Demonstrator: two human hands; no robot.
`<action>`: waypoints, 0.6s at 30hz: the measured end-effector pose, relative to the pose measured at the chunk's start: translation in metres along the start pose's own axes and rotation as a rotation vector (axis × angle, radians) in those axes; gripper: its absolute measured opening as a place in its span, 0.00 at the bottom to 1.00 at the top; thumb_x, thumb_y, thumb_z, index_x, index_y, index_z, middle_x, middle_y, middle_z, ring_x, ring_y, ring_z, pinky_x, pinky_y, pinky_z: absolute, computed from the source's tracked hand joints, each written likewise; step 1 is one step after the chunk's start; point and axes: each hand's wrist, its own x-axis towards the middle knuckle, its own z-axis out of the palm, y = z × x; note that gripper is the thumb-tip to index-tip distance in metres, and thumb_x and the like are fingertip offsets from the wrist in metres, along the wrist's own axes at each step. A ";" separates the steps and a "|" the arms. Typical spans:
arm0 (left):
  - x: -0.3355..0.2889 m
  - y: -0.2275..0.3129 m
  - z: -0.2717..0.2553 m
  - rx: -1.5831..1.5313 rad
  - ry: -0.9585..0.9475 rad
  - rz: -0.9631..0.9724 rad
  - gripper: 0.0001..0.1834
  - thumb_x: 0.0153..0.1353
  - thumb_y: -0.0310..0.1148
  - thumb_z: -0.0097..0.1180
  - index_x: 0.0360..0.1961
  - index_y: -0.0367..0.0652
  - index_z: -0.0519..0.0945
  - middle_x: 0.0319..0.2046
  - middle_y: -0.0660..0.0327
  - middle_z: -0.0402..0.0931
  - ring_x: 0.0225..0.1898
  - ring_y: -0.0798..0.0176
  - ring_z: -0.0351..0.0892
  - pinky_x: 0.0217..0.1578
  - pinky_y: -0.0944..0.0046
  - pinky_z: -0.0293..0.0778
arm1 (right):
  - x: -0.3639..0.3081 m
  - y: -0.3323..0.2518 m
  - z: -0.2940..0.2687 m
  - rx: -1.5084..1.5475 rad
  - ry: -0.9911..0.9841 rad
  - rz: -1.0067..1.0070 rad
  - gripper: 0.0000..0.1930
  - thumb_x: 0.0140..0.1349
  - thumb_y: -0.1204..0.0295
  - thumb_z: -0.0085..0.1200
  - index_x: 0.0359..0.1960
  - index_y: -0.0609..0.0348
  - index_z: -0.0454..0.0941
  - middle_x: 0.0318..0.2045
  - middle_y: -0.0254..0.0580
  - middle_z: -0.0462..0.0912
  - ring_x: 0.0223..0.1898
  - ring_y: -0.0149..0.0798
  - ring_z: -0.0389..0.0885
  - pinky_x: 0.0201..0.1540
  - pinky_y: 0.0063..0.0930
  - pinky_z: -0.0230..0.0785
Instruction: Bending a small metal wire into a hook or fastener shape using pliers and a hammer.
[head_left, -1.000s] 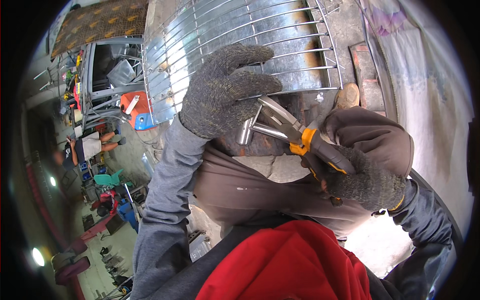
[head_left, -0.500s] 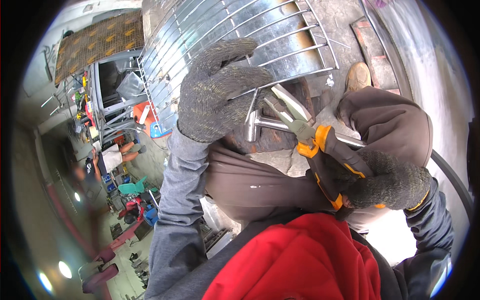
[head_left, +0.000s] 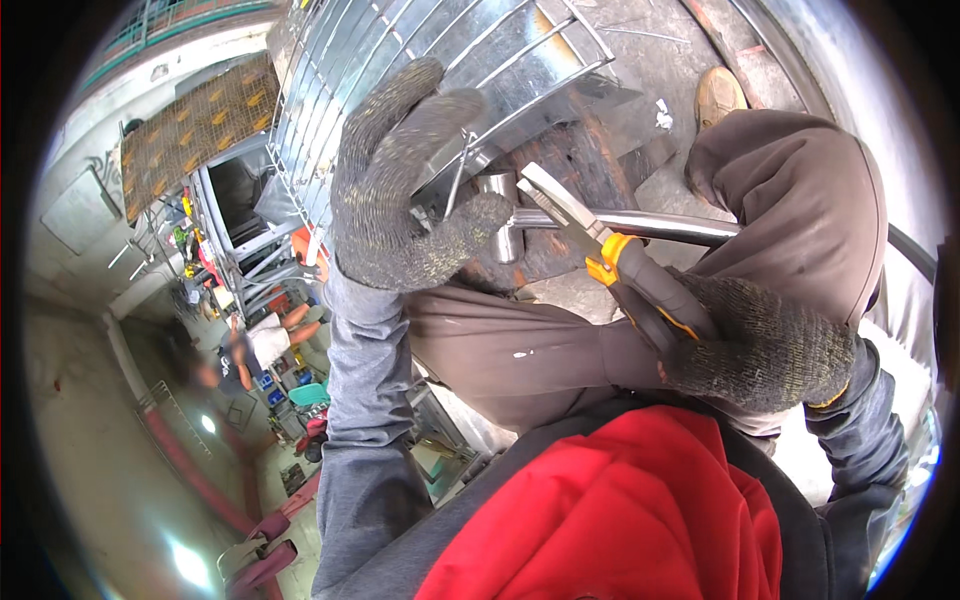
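My left hand, in a grey knit glove, grips the lower edge of a shiny steel wire grille and pinches a thin wire there. My right hand, gloved too, is closed around the black and orange handles of a pair of pliers. The plier jaws point up-left toward the left thumb and lie against a short steel tube fitting joined to a horizontal steel pipe. My knees in brown trousers sit under both hands.
A red garment fills the lower middle. A brown shoe rests on the concrete floor at upper right. To the left lie a rusty mesh panel, metal frames and a cluttered workshop area with another person crouching.
The view has drawn closer to the hands. My left hand shifted along the grille edge and now pinches a wire; the pliers swung up so their jaws reach the tube fitting.
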 end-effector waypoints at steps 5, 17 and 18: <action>-0.003 0.018 -0.007 0.205 0.042 0.024 0.31 0.43 0.38 0.81 0.51 0.41 0.87 0.56 0.48 0.82 0.58 0.43 0.81 0.58 0.43 0.75 | -0.002 0.003 -0.011 -0.056 0.053 -0.026 0.36 0.73 0.61 0.57 0.79 0.55 0.59 0.48 0.55 0.86 0.44 0.45 0.87 0.51 0.38 0.76; -0.022 0.051 0.013 0.147 0.290 -0.168 0.17 0.50 0.15 0.76 0.42 0.36 0.88 0.42 0.48 0.88 0.47 0.48 0.88 0.51 0.51 0.82 | -0.007 0.011 -0.029 0.006 0.099 -0.096 0.32 0.73 0.61 0.57 0.74 0.56 0.62 0.47 0.52 0.85 0.44 0.43 0.86 0.49 0.38 0.76; -0.024 0.053 0.015 0.149 0.300 -0.201 0.14 0.55 0.17 0.74 0.42 0.34 0.87 0.43 0.48 0.88 0.46 0.51 0.88 0.50 0.53 0.83 | -0.007 0.012 -0.029 0.011 0.102 -0.096 0.31 0.73 0.61 0.57 0.74 0.56 0.63 0.47 0.52 0.85 0.44 0.43 0.86 0.49 0.38 0.76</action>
